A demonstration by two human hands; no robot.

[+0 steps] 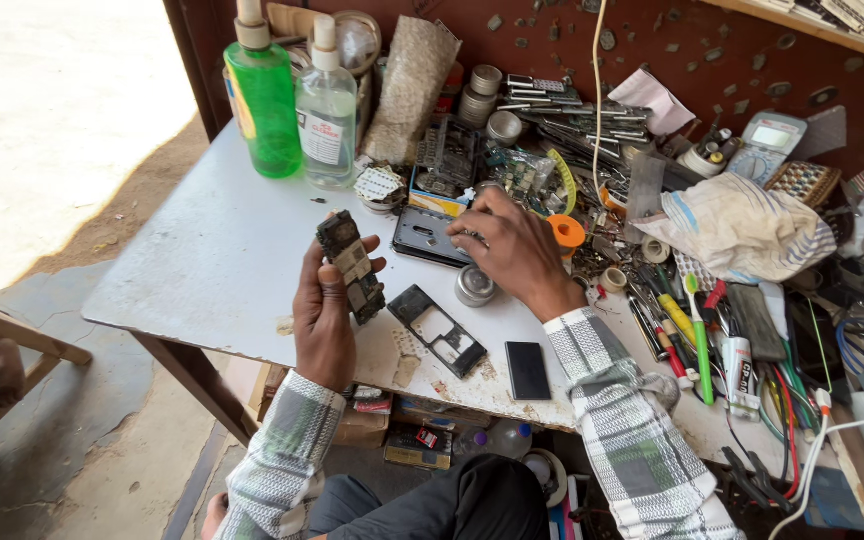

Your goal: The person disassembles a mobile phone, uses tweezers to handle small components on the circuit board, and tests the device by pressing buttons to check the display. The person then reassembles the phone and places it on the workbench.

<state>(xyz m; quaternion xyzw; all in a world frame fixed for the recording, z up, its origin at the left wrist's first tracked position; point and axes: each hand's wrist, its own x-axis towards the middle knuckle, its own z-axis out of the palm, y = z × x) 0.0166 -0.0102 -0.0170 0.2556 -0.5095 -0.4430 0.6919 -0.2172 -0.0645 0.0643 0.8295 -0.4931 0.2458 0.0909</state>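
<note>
My left hand (324, 312) holds a bare phone circuit board (350, 265) upright above the white table (212, 260). My right hand (514, 250) rests palm down on a dark phone back housing (422, 235) farther back, fingers on its right end; whether it grips anything small is hidden. A black phone frame (437, 330) lies between my wrists. A small round metal tin (474, 285) sits just beside my right hand. A flat black battery (527, 370) lies near the table's front edge.
A green bottle (264, 95) and a clear bottle (326, 105) stand at the back left. Tools, pens, a toothbrush (697, 330), cables and a crumpled bag (742, 225) crowd the right side. A box of boards (447, 165) is behind. A wooden stool (2, 350) stands left.
</note>
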